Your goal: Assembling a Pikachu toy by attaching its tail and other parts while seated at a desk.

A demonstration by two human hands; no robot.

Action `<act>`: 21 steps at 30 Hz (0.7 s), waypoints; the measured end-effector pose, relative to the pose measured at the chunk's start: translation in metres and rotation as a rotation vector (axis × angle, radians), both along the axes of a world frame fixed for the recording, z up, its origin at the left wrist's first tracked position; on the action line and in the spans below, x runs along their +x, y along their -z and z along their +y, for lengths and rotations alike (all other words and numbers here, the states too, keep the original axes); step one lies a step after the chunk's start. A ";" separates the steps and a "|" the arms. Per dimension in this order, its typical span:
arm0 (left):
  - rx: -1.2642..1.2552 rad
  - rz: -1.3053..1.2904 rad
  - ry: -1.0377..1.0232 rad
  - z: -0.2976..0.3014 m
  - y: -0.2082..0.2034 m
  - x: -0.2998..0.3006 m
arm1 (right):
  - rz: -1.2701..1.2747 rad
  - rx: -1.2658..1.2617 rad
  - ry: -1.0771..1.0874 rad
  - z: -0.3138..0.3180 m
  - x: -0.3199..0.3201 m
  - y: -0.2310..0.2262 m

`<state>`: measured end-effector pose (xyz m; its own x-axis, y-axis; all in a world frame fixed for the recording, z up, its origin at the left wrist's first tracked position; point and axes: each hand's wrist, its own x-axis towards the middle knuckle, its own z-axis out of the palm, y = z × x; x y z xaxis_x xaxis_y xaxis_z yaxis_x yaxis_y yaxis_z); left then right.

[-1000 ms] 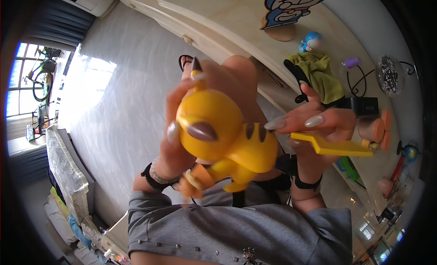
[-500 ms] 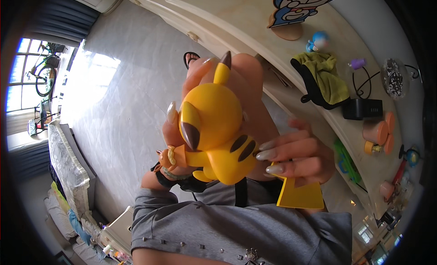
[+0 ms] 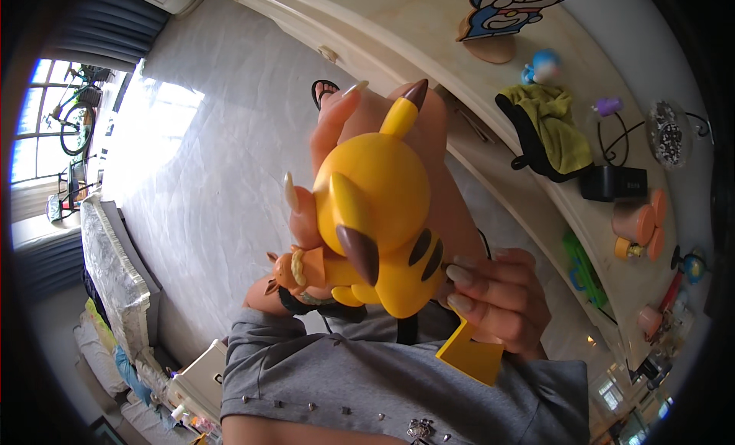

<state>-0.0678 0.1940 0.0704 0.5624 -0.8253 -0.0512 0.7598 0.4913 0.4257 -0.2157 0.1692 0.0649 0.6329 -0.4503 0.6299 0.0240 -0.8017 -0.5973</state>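
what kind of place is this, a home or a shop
Most likely a room in a home. A long cream counter carries small toys and ornaments, a yellow-green cloth among them, a mattress lies on the pale marble floor, and a window looks out on bicycles.

Both hands (image 3: 490,299) grip a yellow toy figure (image 3: 379,215).

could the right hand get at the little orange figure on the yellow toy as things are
Probably not directly: the right hand grips the tail side, and the yellow toy sits between it and the small orange figure, beside the left hand.
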 end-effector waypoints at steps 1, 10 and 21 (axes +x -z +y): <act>0.001 -0.031 0.090 0.003 0.007 0.007 | 0.006 -0.004 0.021 0.000 -0.001 0.000; -0.042 -0.064 0.208 0.007 0.023 0.014 | -0.235 0.338 -0.149 -0.013 0.006 0.017; 0.041 -0.041 -0.057 0.008 0.005 -0.005 | -0.120 0.343 -0.080 -0.003 -0.002 0.014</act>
<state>-0.0724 0.2023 0.0650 0.6106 -0.7896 -0.0605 0.7127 0.5146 0.4768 -0.2177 0.1660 0.0510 0.6053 -0.6002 0.5228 0.1651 -0.5478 -0.8202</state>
